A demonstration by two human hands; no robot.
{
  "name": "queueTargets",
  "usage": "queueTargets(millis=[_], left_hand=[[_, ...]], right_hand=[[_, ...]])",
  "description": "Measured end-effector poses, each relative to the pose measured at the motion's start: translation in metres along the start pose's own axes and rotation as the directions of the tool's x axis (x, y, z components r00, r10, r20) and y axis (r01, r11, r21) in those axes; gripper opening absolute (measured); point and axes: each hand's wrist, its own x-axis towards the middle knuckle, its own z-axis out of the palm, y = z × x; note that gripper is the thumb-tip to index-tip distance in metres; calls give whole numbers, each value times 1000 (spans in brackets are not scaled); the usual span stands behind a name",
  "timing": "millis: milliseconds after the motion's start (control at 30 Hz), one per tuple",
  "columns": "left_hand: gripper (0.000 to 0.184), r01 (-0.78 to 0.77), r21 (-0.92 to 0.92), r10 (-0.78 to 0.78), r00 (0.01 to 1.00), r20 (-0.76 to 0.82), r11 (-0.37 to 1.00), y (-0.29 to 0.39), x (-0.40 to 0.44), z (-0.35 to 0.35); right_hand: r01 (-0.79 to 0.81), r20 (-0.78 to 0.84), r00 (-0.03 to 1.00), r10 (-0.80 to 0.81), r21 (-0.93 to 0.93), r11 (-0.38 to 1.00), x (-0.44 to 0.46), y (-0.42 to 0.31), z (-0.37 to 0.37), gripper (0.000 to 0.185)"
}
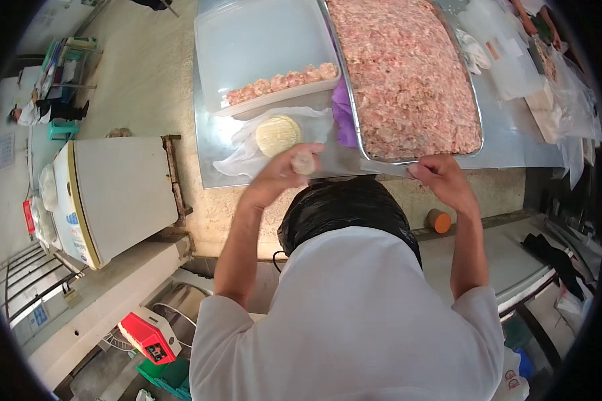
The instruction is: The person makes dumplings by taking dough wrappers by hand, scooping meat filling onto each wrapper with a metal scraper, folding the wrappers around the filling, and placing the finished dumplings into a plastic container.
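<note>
My left hand (281,176) is closed around a round, pale dumpling wrapper (304,162), slightly blurred; whether there is filling in it I cannot tell. A stack of round yellowish wrappers (278,136) lies on a white sheet (244,142) just beyond that hand. The fingers of my right hand (445,182) grip a flat spatula (386,168), its thin blade pointing left along the near edge of a metal tray. Pink minced meat (405,73) fills the tray (479,123). In a clear plastic tub (261,37), several meat-filled dumplings (279,83) form a row along the near side.
The metal table (515,150) ends just before my body. Purple cloth or plastic (343,113) shows between tub and tray. Plastic containers (498,53) and bags (572,100) stand at right, near another person's arms (530,20). A white freezer (124,194) is at left.
</note>
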Motion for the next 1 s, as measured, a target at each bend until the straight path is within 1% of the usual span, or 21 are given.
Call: queueTargets(millis=[33, 100, 167, 233, 267, 333, 433, 533, 633, 667, 733, 833, 933, 1000], left_hand=[[38, 67, -136, -66, 998, 9, 988, 8, -6, -18], [46, 38, 50, -31, 991, -132, 998, 19, -14, -59], [49, 33, 282, 81, 920, -383, 959, 39, -11, -90], [51, 97, 412, 115, 880, -460, 906, 66, -9, -119], [51, 161, 544, 138, 873, -467, 824, 71, -3, -138], [52, 280, 753, 187, 863, -469, 595, 78, 11, -165], [52, 132, 910, 339, 899, -277, 393, 77, 26, -176], [46, 61, 895, 280, 938, -203, 442, 73, 36, -188], [43, 232, 851, 99, 945, -313, 472, 77, 40, -190], [42, 182, 863, 155, 946, -284, 471, 74, 41, -193], [40, 84, 883, 267, 936, -229, 462, 63, 44, -203], [40, 68, 891, 261, 943, -204, 450, 58, 47, -213], [41, 141, 812, 125, 959, -254, 566, 65, 46, -212], [42, 46, 878, 228, 958, -174, 477, 67, 49, -203]], right_hand=[[-10, -8, 1000, 10, 26, 1000, -1, 9, -1, 35], [-46, -17, 999, 47, 69, 997, -6, 12, 3, 35], [-97, -20, 995, 99, 94, 991, -10, 7, 9, 35], [-80, 30, 997, 77, 123, 989, -8, 10, 15, 35], [-71, 54, 996, 64, 137, 988, -7, 12, 18, 35], [-46, 72, 997, 35, 150, 988, -7, 9, 21, 36], [-38, 58, 998, 29, 153, 987, -9, 6, 25, 36], [-74, 23, 997, 71, 153, 985, -16, 10, 26, 37], [-127, 19, 992, 125, 152, 980, -19, 15, 25, 38], [-145, 24, 989, 143, 150, 978, -20, 17, 25, 38], [-120, 6, 993, 121, 147, 982, -22, 21, 27, 39], [-101, 27, 995, 98, 164, 981, -24, 26, 29, 41], [-77, 25, 997, 73, 195, 978, -24, 27, 30, 42], [-78, 24, 997, 75, 180, 981, -25, 25, 29, 42]])
